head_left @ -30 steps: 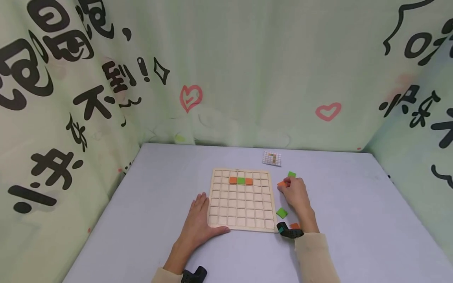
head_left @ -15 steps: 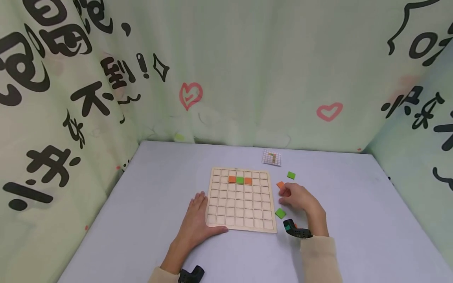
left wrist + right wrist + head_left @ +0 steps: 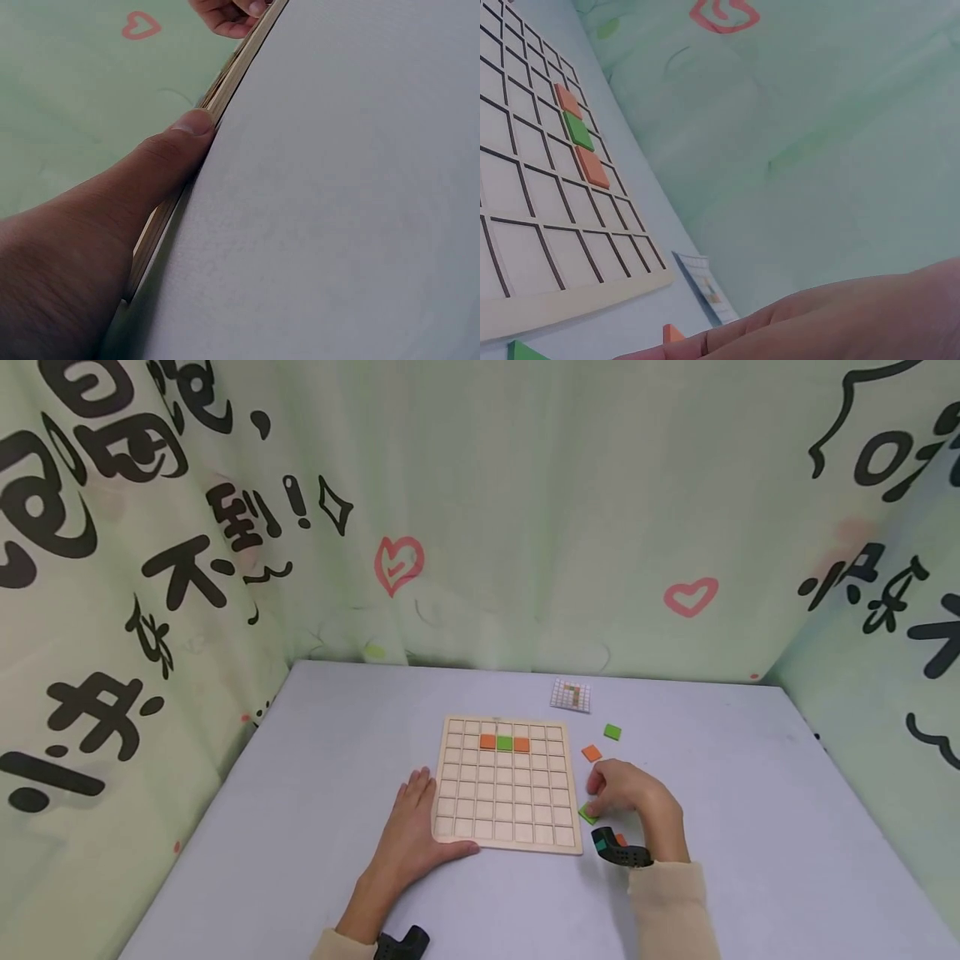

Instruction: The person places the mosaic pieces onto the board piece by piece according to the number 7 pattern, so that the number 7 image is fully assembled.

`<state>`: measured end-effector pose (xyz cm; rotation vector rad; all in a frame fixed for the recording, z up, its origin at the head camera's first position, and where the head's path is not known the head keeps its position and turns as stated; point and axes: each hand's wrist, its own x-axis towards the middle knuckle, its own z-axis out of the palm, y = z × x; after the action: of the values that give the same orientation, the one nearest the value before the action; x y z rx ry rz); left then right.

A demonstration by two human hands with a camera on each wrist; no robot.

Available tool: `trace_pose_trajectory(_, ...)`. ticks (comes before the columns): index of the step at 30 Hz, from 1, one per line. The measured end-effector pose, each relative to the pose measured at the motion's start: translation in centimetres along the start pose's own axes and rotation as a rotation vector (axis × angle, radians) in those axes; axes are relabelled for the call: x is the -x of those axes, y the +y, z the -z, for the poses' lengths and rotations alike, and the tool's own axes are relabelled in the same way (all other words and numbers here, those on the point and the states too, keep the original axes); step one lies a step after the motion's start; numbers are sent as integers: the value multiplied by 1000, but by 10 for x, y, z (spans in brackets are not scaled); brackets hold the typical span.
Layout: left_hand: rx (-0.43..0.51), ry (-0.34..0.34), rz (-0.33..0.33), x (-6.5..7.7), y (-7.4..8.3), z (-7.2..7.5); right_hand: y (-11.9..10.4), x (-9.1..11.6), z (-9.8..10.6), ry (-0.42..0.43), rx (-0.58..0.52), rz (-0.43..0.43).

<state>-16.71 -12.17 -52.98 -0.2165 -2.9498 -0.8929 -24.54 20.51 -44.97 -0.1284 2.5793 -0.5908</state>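
In the head view, my left hand [image 3: 408, 827] lies at the near left corner of a wooden grid board [image 3: 501, 845]. Its fingers lie along the left side, and the thumb [image 3: 169, 146] presses on the near edge. An orange tile [image 3: 487, 742], a green tile [image 3: 505, 743] and another orange tile [image 3: 521, 745] sit side by side in the board's second row from the back. My right hand [image 3: 626, 789] is bent over a loose green tile [image 3: 584, 812] just right of the board. A fingertip overlaps this tile, with a gap between thumb and index finger.
Beyond the right hand lie a loose orange tile [image 3: 592, 752] and a green tile [image 3: 612, 732]. Another orange tile [image 3: 620, 840] shows behind the right wrist's black camera [image 3: 621, 848]. A small pattern card [image 3: 571, 695] lies behind the board. Curtains [image 3: 525, 527] enclose the table [image 3: 337, 735].
My right hand has drawn back from the loose orange tile, leaving it on the table, and moved nearer to me onto the green tile. The left hand stays at the board.
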Motion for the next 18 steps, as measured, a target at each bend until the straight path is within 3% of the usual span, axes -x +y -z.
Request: trace_pose_trajectory(18,1,13,-16,2,2,2,-4,1,-3,-25,39,-53)
